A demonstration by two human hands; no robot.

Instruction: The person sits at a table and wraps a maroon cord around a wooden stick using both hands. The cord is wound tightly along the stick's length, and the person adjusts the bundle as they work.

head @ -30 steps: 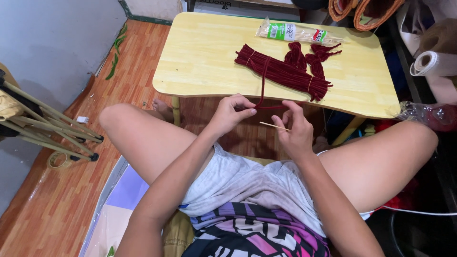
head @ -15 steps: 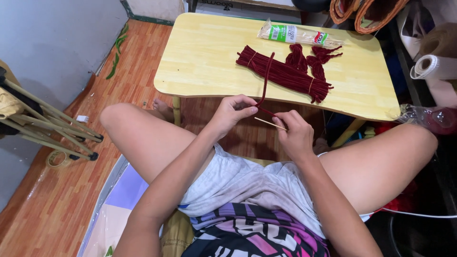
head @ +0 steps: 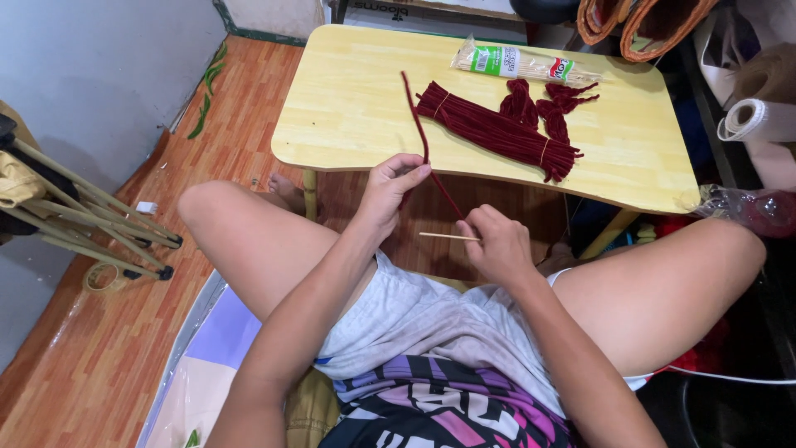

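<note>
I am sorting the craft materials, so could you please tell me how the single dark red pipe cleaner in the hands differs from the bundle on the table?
The single pipe cleaner is held up off the table, pinched by the left hand and the right hand; the bundle lies flat on the yellow table. The single pipe cleaner is one loose strand, while the bundle holds many strands tied by thin bands. Both are the same dark red and fuzzy.

Dark red pipe cleaner (head: 419, 124) and thin wooden stick (head: 444, 236) between both hands (head: 444, 216).
</note>
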